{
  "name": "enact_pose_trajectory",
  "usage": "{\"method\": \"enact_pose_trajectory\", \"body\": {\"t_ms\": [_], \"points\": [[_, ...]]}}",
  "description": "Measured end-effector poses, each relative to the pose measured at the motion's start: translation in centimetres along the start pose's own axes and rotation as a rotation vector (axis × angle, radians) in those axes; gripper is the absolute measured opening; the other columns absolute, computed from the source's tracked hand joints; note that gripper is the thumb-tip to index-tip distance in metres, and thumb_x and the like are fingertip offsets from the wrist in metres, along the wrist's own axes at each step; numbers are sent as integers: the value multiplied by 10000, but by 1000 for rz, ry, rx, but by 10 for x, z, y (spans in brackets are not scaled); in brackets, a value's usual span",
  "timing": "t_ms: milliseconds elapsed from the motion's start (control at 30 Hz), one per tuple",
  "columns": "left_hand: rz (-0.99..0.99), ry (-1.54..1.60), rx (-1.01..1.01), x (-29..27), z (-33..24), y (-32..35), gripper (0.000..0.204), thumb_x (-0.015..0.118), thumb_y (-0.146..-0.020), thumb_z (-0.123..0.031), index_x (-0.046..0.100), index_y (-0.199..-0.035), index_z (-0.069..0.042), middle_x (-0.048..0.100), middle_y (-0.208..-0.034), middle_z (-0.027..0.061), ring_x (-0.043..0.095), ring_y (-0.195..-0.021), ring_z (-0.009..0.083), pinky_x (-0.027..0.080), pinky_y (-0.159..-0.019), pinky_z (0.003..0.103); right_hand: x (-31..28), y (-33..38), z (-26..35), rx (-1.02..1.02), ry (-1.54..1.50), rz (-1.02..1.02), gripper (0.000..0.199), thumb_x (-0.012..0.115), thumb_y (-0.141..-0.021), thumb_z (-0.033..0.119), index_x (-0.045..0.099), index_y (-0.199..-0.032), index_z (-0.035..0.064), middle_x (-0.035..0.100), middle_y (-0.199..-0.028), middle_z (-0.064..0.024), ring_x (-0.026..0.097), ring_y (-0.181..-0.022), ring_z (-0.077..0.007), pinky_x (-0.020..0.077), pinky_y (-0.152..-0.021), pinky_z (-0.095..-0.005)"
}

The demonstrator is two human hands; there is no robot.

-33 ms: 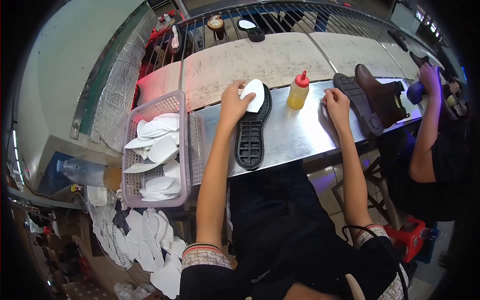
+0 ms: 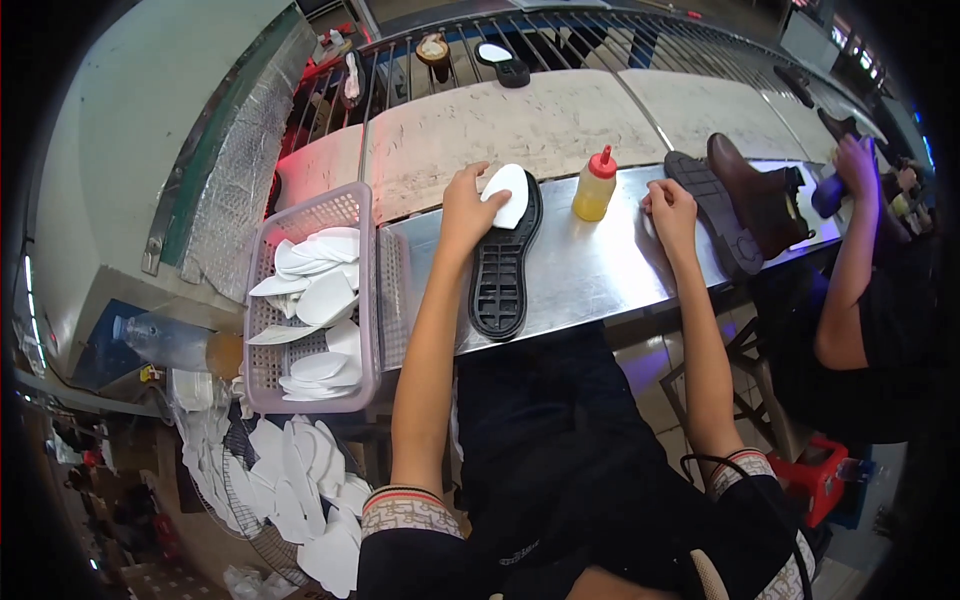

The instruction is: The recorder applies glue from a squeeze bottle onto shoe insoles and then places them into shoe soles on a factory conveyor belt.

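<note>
A black shoe sole [image 2: 498,285] lies lengthwise on the metal bench, its heel end toward me and its grid of hollows facing up. On its far half sits a white, pointed-oval insole pad [image 2: 509,192]. My left hand [image 2: 468,215] grips the pad from the left, thumb on top; its other fingers are partly hidden behind the pad and sole. To the right stands a squeeze bottle [image 2: 596,190] with yellow liquid and a red nozzle. My right hand [image 2: 673,215] hovers or rests past the bottle, fingers curled together, with nothing visible in them.
A pink plastic basket [image 2: 373,300] of white pads stands at left, above a wire basket of more pads. At right are another sole [image 2: 712,212], a brown boot [image 2: 750,190] and a co-worker's arm [image 2: 850,290]. A pale padded ledge [image 2: 510,120] runs behind the bench.
</note>
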State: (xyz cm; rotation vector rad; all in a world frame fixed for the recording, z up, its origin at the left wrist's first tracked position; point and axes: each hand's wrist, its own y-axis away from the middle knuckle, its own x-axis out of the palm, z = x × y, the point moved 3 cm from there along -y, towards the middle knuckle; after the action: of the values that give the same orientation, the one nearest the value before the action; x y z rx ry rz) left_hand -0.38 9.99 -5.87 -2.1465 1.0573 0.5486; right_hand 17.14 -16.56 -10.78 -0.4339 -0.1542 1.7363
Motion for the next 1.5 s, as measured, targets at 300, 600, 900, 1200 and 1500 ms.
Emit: {"method": "enact_pose_trajectory", "body": {"t_ms": [300,600,900,1200,1500], "points": [[62,-174,-61,22,-10,-10,414,724,-680,-173,654,-1036,24,673,-903,229,666,-835,324,520,-764,375,-12,-12,-9,8,30,-85,202,564,-863,128,644,-840,-56,648,-658,-95,612,-584,-130,487,-564,-264],[23,-410,-80,46,-31,5,330,547,-742,-37,512,-1056,57,571,-1017,255,614,-854,426,501,-754,496,-14,-4,-7,35,10,-76,187,562,-863,111,649,-841,-52,631,-642,-72,587,-563,-106,468,-534,-244],[42,-399,-101,30,-44,10,664,676,-742,-355,467,-1266,-4,549,-1098,207,611,-920,384,503,-779,455,-8,-3,0,84,-111,-86,190,560,-876,110,650,-876,-56,646,-685,-80,610,-600,-118,486,-548,-250],[-83,3,-51,29,-24,7,579,638,-827,-309,500,-1261,48,522,-1103,231,546,-1030,382,437,-888,391,-14,36,25,360,-412,48,253,525,-917,215,654,-921,-2,646,-722,-48,532,-525,-110,415,-482,-233],[62,1210,-391,23,-20,12,520,412,-911,-301,436,-1324,14,594,-1117,129,585,-900,199,496,-721,315,37,73,45,1167,-1966,311,784,473,-920,528,326,-1284,-151,534,-1171,-269,597,-1027,-334,521,-895,-364]]}}
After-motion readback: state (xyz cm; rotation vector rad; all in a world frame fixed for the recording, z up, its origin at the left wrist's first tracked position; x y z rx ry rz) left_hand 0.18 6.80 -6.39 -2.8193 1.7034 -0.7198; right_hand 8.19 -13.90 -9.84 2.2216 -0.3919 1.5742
